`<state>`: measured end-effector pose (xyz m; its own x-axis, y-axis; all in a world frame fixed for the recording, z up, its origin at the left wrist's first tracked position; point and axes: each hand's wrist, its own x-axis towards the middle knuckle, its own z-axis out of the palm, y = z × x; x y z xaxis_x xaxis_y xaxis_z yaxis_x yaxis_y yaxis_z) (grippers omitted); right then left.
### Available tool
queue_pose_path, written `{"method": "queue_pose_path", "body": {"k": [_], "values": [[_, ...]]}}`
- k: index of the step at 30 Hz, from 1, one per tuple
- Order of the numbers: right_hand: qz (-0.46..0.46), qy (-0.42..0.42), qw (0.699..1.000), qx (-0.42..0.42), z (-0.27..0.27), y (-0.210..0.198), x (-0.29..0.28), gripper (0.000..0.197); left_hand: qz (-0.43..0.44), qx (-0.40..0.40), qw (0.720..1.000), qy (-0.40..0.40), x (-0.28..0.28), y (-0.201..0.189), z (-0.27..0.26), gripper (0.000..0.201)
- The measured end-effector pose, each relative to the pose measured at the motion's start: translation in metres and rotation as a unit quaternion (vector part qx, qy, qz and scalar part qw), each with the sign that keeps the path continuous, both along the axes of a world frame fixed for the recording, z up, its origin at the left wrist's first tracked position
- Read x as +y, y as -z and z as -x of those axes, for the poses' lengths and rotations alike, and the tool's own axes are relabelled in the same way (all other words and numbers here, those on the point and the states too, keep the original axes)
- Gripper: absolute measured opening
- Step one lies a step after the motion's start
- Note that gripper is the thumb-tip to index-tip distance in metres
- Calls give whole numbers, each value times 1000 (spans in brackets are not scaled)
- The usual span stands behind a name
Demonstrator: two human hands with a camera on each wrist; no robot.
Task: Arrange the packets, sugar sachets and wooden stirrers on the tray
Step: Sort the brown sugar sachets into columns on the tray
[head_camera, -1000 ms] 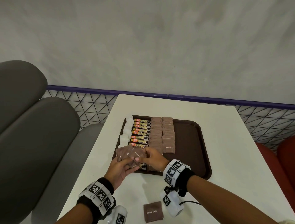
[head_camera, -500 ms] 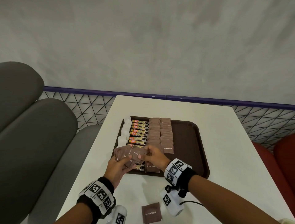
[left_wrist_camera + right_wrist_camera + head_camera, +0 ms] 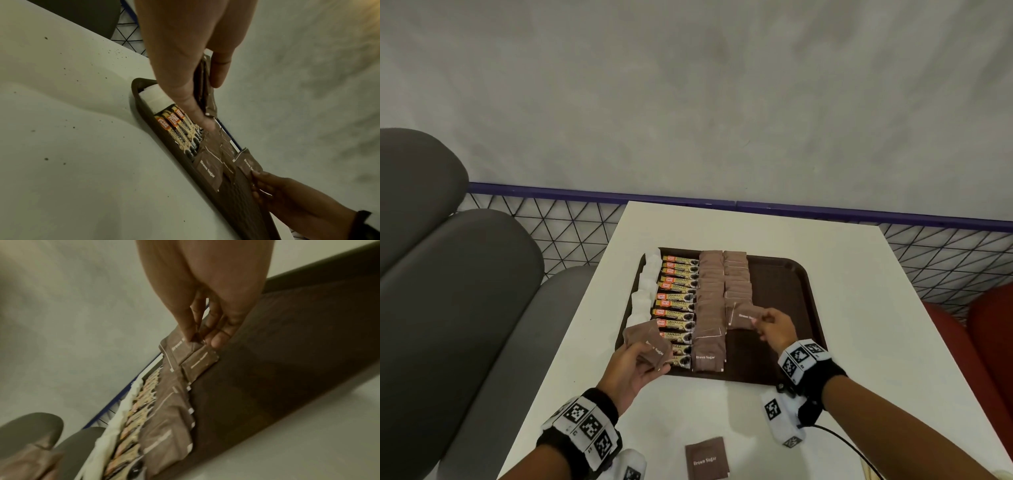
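Observation:
A dark brown tray lies on the white table. It holds a column of white sachets, a column of coffee granule packets and two columns of brown sugar sachets. My left hand grips a small stack of brown sugar sachets over the tray's near left corner, as the left wrist view shows at the stack. My right hand pinches one brown sugar sachet at the near end of the right column; the pinch holds the sachet's edge. No stirrers are in view.
One loose brown sugar sachet lies on the table near me. Grey seats stand to the left, a red seat to the right, and a wire mesh rail behind. The tray's right half is bare.
My right hand has taken one sachet from the stack in my left hand and carried it right, to the near end of the right brown column. The left hand stayed in place.

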<state>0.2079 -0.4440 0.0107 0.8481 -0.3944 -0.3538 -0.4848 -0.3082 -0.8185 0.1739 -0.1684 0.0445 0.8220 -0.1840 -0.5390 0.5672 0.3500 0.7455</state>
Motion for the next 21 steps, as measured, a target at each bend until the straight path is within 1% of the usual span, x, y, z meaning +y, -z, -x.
{"method": "queue_pose_path", "body": {"k": [2, 5, 7, 8, 9, 11, 12, 14, 18, 21], "values": [[41, -16, 999, 15, -3, 3, -5, 13, -26, -2, 1000, 1, 1, 3, -1, 21], [69, -37, 996, 36, -7, 7, -3, 8, -51, -7, 999, 7, 1, 5, -2, 21], [93, -39, 994, 50, -11, 10, 1, 11, -52, -12, 999, 8, 0, 5, -2, 21], [102, -33, 993, 55, -13, 11, 4, 7, -47, -15, 999, 6, 0, 5, -3, 23], [109, -26, 992, 56, -14, 13, 6, 8, -42, -18, 999, 4, 1, 5, -3, 24], [122, -13, 991, 59, -18, 19, 8, 27, -34, -23, 999, -1, 3, 6, -4, 27], [128, -8, 990, 61, -18, 19, 9, 32, -28, -24, 999, -3, 4, 7, -5, 28], [139, -8, 989, 60, -19, 20, 10, 34, -15, -22, 1000, -7, 5, 8, -5, 31], [138, -6, 989, 52, -18, 22, 10, 33, 3, -10, 1000, -14, 5, 9, -6, 29], [128, 10, 991, 31, -15, 21, 10, 21, -2, -17, 1000, -2, 3, 7, -4, 30]]}}
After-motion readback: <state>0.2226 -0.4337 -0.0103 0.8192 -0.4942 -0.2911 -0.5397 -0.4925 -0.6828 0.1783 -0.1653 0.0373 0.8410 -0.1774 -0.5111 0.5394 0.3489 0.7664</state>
